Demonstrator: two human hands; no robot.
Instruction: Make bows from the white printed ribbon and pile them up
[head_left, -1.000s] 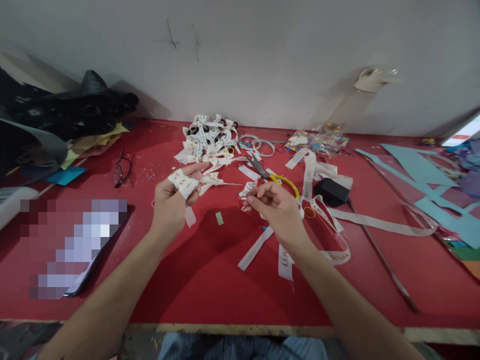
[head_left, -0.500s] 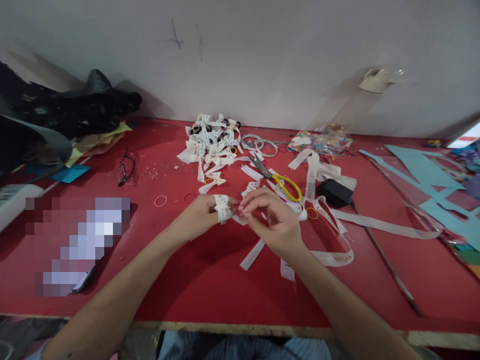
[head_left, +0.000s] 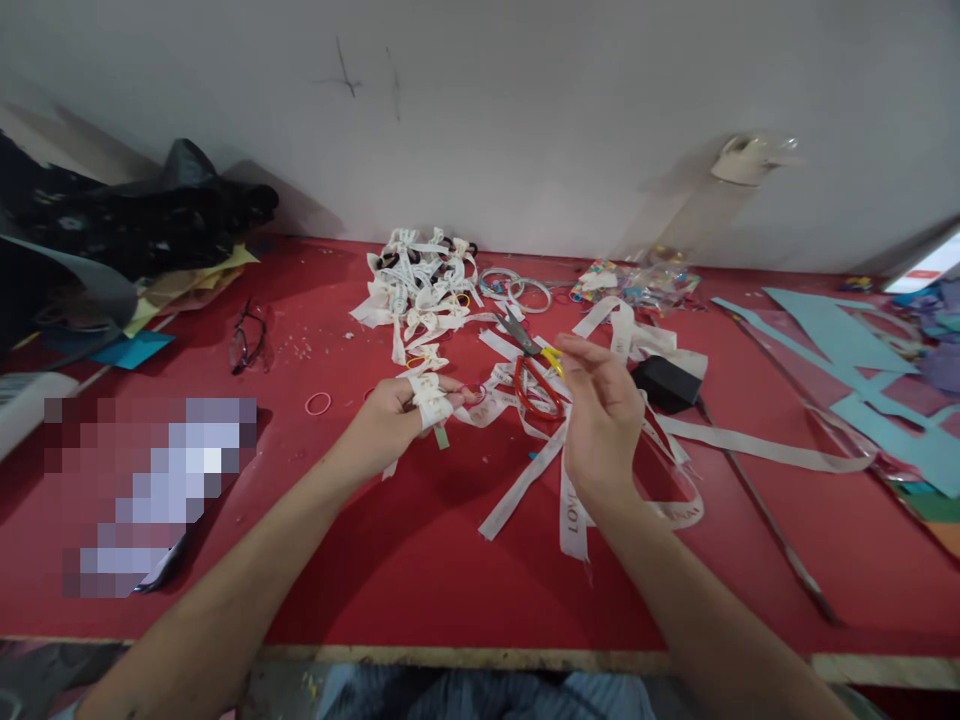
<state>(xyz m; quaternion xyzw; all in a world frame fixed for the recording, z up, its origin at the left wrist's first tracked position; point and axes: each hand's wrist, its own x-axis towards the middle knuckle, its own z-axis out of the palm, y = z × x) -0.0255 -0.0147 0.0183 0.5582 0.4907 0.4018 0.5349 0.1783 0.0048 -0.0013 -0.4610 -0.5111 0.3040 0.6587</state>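
Note:
My left hand [head_left: 390, 415] is closed on a white ribbon bow [head_left: 431, 400] wrapped about the fingers. A pink elastic band [head_left: 474, 393] shows at its fingertips. My right hand [head_left: 606, 425] is over the yellow handle of the scissors [head_left: 525, 335], its fingers loosely curved and covering most of that handle. Whether they touch it is hard to see. The dark blades point away to the left. Just below them lies a red-handled tool [head_left: 534, 395], among printed white ribbon strips [head_left: 525, 480].
Behind my hands lies a pile of white ribbon bows [head_left: 420, 275], with silvery rings [head_left: 531, 295] beside it. A black block [head_left: 667, 383] stands to the right, glasses [head_left: 247, 338] and a loose pink band [head_left: 318, 403] to the left. Light-blue sheets [head_left: 840, 330] cover the far right.
My right hand has left my left hand and moved right, over the scissors' yellow handle. My left hand has stayed in about the same place with the bow.

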